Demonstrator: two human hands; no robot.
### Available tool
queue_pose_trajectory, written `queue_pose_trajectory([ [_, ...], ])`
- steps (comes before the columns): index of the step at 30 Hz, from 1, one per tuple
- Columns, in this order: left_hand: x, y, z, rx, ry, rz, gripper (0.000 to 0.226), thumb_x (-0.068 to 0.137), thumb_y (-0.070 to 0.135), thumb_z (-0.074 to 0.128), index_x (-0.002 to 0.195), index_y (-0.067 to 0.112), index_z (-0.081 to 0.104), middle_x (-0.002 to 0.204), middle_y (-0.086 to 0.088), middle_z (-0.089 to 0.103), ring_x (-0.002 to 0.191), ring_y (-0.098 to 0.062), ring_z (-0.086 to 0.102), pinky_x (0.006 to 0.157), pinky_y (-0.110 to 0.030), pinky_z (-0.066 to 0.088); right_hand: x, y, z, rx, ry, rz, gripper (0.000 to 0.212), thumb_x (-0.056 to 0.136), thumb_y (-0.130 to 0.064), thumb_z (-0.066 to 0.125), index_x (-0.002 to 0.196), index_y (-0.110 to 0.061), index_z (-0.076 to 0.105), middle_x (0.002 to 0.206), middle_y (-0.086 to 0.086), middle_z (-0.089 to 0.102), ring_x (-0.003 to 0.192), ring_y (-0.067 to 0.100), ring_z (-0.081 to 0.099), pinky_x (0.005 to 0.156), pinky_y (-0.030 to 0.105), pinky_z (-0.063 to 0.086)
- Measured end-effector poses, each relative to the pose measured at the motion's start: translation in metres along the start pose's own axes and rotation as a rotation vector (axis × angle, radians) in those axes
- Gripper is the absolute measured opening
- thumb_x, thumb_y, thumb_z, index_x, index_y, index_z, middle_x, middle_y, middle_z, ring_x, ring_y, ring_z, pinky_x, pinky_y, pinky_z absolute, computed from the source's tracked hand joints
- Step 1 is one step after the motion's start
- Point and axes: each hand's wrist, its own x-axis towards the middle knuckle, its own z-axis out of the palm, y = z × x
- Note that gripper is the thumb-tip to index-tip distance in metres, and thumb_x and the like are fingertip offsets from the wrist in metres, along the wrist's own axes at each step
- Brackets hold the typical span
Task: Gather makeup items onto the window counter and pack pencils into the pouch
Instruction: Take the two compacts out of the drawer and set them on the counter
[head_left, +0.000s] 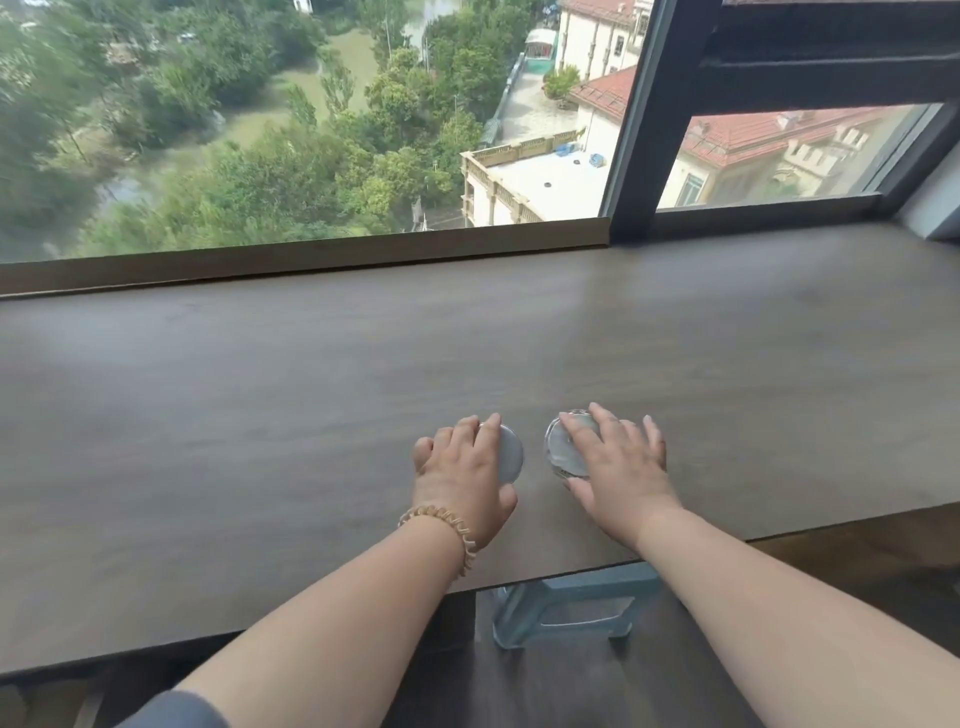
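Note:
Two round, flat, grey compacts with clear rims lie side by side on the brown wooden window counter, near its front edge. My left hand, with a beaded bracelet on the wrist, curls over the left compact, thumb and fingers on its rim. My right hand lies spread over the right compact, thumb under its near edge and fingers across its top. No pouch and no pencils are in view.
A large window with a dark frame runs along the back of the counter, with a raised wooden sill. A pale blue stool stands under the counter's front edge on a dark floor.

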Motion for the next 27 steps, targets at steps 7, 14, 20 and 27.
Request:
queue_pose_trajectory([
  [7,0.038,0.022,0.036,0.07,-0.087,-0.018,0.082,0.084,0.044,0.051,0.149,0.027,0.003,0.154,0.001,0.022,0.135,-0.019,0.028,0.109,-0.039,0.015,0.042,0.034,0.035,0.083,-0.069,-0.101,0.069,0.089,-0.042,0.053,0.147,-0.035,0.017,0.157,0.005,0.014,0.137,0.025,0.024,0.115,0.046,-0.002],
  [14,0.055,0.027,0.053,0.035,-0.058,-0.189,0.077,0.088,0.047,0.046,0.149,0.029,0.002,0.156,0.003,0.017,0.136,-0.017,0.026,0.108,-0.034,0.016,0.061,0.049,0.06,0.132,-0.064,-0.251,0.068,0.083,-0.043,0.059,0.143,-0.033,0.029,0.152,0.01,0.031,0.131,0.029,0.04,0.114,0.047,0.006],
  [20,0.049,0.03,0.066,0.003,-0.067,-0.188,0.074,0.092,0.05,0.036,0.15,0.028,-0.004,0.16,0.0,-0.006,0.148,-0.017,-0.001,0.113,-0.033,0.013,0.056,0.056,0.075,0.14,0.023,-0.298,0.057,0.08,-0.047,0.039,0.134,-0.027,0.041,0.144,0.014,0.044,0.132,0.036,0.041,0.105,0.052,0.019],
  [27,0.023,0.01,0.051,-0.003,-0.056,-0.236,0.084,0.073,0.063,0.005,0.149,0.031,-0.006,0.159,0.003,-0.012,0.147,-0.014,-0.007,0.115,-0.036,0.003,0.062,0.014,0.05,0.33,0.195,-0.476,0.051,0.079,-0.039,0.047,0.128,-0.025,0.047,0.141,0.013,0.047,0.133,0.029,0.032,0.109,0.048,0.014],
])
